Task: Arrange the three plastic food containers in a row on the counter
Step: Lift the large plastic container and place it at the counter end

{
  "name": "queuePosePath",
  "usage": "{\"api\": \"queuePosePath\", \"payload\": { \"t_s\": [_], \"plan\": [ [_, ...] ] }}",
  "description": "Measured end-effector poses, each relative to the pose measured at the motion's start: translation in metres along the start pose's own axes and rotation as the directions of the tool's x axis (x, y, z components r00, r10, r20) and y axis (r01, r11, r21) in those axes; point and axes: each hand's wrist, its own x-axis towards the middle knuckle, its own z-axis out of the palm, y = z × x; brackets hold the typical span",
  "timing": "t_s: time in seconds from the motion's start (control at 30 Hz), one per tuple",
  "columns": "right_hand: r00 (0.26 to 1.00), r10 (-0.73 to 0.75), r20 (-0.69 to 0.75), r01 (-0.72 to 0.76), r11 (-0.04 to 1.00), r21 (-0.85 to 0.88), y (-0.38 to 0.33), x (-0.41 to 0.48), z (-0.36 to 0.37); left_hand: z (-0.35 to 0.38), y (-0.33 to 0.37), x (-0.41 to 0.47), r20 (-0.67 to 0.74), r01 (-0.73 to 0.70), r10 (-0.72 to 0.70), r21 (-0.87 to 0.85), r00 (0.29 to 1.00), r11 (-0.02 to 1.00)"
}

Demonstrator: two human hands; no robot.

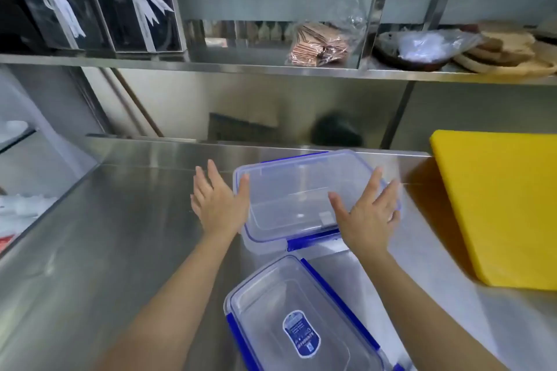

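Two clear plastic food containers with blue clip lids are in view on the steel counter. The far container sits near the counter's back edge. The near container, with a blue label on its lid, lies at the bottom of the view. My left hand is spread flat against the far container's left side, thumb on its rim. My right hand is spread over its right side. Neither hand clasps it. A third container is not in view.
A thick yellow cutting board lies on the counter at the right, close to the far container. Above, a steel shelf carries black ribbon-tied boxes, a bag of wafers and round wooden boards.
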Motion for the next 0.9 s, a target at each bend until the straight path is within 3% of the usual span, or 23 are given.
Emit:
{"api": "queuePosePath", "payload": {
  "t_s": [0.07,0.17,0.27,0.4,0.47,0.53,0.6,0.7,0.9],
  "plan": [
    [0.979,0.193,0.059,-0.198,0.974,0.111,-0.002,0.000,0.005,0.003,0.002,0.008,0.058,0.207,-0.201,-0.121,0.978,0.971],
    [0.949,0.305,0.077,-0.315,0.927,0.205,-0.004,0.005,0.011,0.010,-0.002,0.017,0.228,0.428,-0.369,-0.333,0.901,0.840],
    [0.913,0.402,0.065,-0.402,0.863,0.306,-0.005,0.016,0.011,0.015,-0.010,0.018,0.407,0.541,-0.381,-0.420,0.830,0.729],
    [0.865,0.487,0.122,-0.496,0.792,0.357,-0.003,0.020,0.012,0.016,-0.017,0.015,0.487,0.548,-0.342,-0.381,0.804,0.745],
    [0.792,0.576,0.202,-0.597,0.662,0.453,0.003,0.021,0.013,0.012,-0.017,0.013,0.523,0.574,-0.335,-0.404,0.784,0.712],
    [0.693,0.627,0.355,-0.699,0.466,0.543,0.010,0.017,0.015,0.008,-0.018,0.009,0.576,0.616,-0.328,-0.421,0.748,0.666],
    [0.650,0.601,0.465,-0.743,0.376,0.554,0.014,0.008,0.019,0.006,-0.021,0.003,0.659,0.688,-0.314,-0.439,0.684,0.577],
    [0.702,0.561,0.439,-0.691,0.386,0.611,0.012,0.006,0.021,-0.002,-0.027,-0.006,0.751,0.784,-0.287,-0.460,0.594,0.417],
    [0.806,0.409,0.428,-0.589,0.487,0.644,-0.017,0.011,0.029,-0.024,-0.048,-0.017,0.755,0.801,-0.273,-0.540,0.597,0.259]
  ]
}}
